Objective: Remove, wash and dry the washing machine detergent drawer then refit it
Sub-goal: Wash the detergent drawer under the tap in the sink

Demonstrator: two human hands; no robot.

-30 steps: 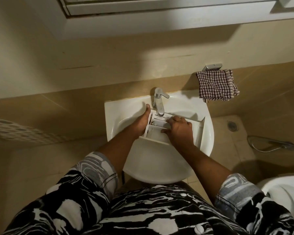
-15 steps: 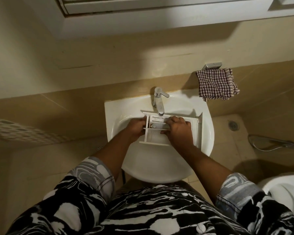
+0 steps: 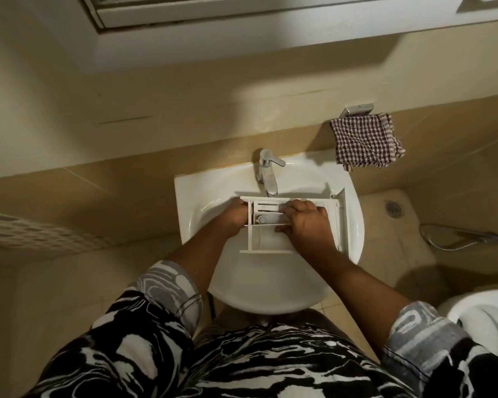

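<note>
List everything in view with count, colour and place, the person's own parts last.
sink: one, white, against the tiled wall
tap: one, chrome, at the sink's back edge
detergent drawer: one, white, in the sink below the tap
checked cloth: one, dark red and white, hanging right of the tap
floor drain: one, grey, right of the sink
hose: one, metallic, far right
toilet: one, white, lower right
left hand: one, gripping the drawer's left end
right hand: one, fingers curled over the drawer's dividers
</note>
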